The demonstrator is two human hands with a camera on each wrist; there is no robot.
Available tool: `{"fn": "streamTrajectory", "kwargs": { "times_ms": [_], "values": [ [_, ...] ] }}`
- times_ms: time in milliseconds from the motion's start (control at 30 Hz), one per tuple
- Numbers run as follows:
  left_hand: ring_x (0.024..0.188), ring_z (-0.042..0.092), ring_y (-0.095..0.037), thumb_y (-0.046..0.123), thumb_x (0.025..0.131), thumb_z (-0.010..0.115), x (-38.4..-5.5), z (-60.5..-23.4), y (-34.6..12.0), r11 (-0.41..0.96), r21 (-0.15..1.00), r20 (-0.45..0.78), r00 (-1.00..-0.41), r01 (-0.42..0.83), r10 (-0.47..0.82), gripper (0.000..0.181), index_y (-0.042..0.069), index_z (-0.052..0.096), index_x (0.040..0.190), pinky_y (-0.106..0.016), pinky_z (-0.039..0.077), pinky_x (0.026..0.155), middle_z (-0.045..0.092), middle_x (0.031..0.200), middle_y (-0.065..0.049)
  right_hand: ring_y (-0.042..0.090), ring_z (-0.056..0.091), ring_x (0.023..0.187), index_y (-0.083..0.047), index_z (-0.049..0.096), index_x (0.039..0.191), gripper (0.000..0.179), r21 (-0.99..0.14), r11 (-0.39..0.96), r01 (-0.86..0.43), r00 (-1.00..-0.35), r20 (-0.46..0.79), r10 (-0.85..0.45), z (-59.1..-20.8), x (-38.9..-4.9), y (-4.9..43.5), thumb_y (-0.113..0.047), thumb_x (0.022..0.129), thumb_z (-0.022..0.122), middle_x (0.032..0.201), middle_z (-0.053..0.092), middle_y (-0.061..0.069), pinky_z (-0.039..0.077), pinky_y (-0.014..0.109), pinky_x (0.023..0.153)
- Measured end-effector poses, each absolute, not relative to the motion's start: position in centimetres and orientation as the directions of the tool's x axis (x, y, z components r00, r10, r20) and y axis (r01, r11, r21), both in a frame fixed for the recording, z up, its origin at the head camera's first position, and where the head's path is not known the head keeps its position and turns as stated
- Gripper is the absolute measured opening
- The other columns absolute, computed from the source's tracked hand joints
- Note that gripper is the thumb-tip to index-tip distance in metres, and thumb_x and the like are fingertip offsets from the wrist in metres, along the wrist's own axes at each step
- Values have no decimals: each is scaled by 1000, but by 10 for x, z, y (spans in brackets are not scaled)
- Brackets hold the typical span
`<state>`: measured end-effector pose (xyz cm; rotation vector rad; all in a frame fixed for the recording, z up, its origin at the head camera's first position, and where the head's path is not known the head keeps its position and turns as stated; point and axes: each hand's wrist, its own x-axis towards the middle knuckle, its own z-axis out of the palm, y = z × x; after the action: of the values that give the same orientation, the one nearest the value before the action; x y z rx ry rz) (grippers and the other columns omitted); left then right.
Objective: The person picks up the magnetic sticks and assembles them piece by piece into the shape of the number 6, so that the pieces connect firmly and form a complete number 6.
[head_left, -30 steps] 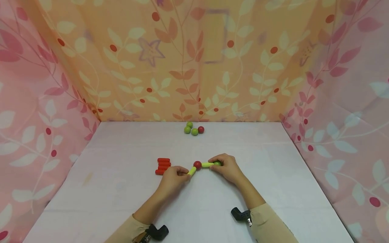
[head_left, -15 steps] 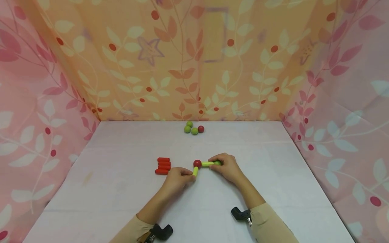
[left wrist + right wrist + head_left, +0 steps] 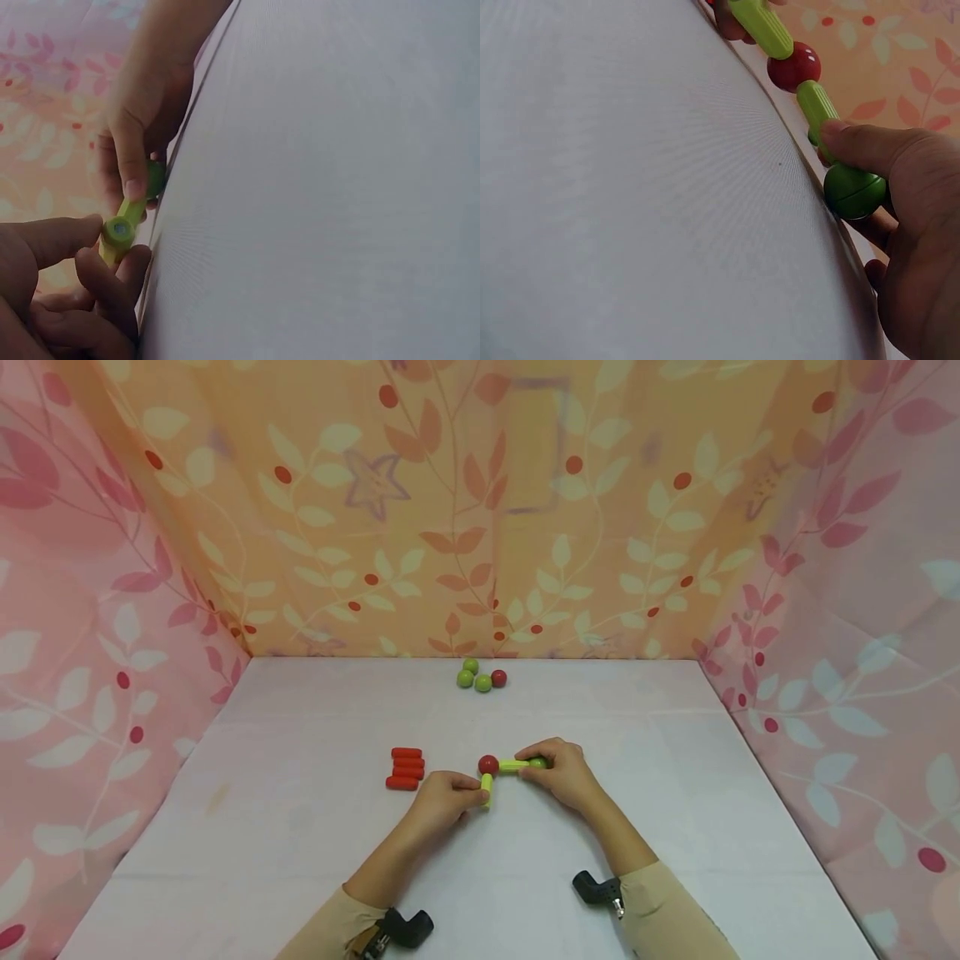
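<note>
A red ball (image 3: 488, 764) joins two yellow-green rods at a corner on the white table. My left hand (image 3: 442, 800) pinches the free end of the near rod (image 3: 487, 785), which points toward me. With my right hand (image 3: 562, 774) I grip the other rod (image 3: 512, 766), which runs to the right. A green ball (image 3: 855, 191) sits on that rod's far end, beside my right fingers and partly covered by them in the head view. In the left wrist view, the near rod's end face (image 3: 120, 229) shows between thumb and finger.
Several red rods (image 3: 408, 762) lie in a stack of rows left of my left hand. Toward the back edge, several green balls (image 3: 465, 678) sit with another red ball (image 3: 498, 678). Patterned cloth (image 3: 465, 510) hangs behind and at both sides.
My left hand has moved a little right, swinging the near rod about the red ball from a slant to nearly straight toward me. The right hand has kept its grip and place.
</note>
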<state>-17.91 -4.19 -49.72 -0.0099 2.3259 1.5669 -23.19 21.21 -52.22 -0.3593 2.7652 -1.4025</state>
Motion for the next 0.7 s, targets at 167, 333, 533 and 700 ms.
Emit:
{"fn": "streamTrajectory", "kwargs": {
  "times_ms": [167, 333, 533, 700],
  "values": [
    [57, 57, -16, 26, 90, 80, -180, -501, -40, 363, 911, -271, -947, -194, 174, 25, 5, 77, 104, -26, 50, 56, 69, 81, -5, 17, 57, 114, -38, 79, 101, 20, -801, 568, -188, -974, 77, -213, -523, -233, 212, -27, 85, 86, 110, 68, -9, 40, 46, 102],
    [57, 57, -16, 27, 90, 80, -179, -502, -38, 349, 915, -268, -951, -202, 153, 27, 6, 76, 106, -26, 50, 56, 69, 85, -5, 19, 55, 116, -38, 79, 100, 20, -798, 577, -173, -977, 66, -202, -524, -234, 213, -27, 84, 86, 110, 68, -9, 36, 48, 104],
    [53, 56, -17, 30, 90, 80, -178, -502, -40, 343, 913, -276, -954, -222, 116, 28, 8, 76, 106, -26, 49, 54, 70, 88, -6, 19, 53, 118, -39, 78, 103, 18, -780, 600, -179, -970, 39, -240, -518, -239, 208, -32, 87, 83, 111, 69, -11, 30, 48, 106],
    [50, 56, -16, 33, 90, 80, -176, -505, -40, 322, 916, -286, -952, -239, 106, 29, 8, 77, 105, -26, 49, 51, 71, 87, -5, 23, 58, 122, -25, 77, 113, 22, -796, 582, -166, -950, -30, -312, -495, -249, 206, -33, 92, 78, 119, 69, -5, 44, 50, 107]
  ]
}}
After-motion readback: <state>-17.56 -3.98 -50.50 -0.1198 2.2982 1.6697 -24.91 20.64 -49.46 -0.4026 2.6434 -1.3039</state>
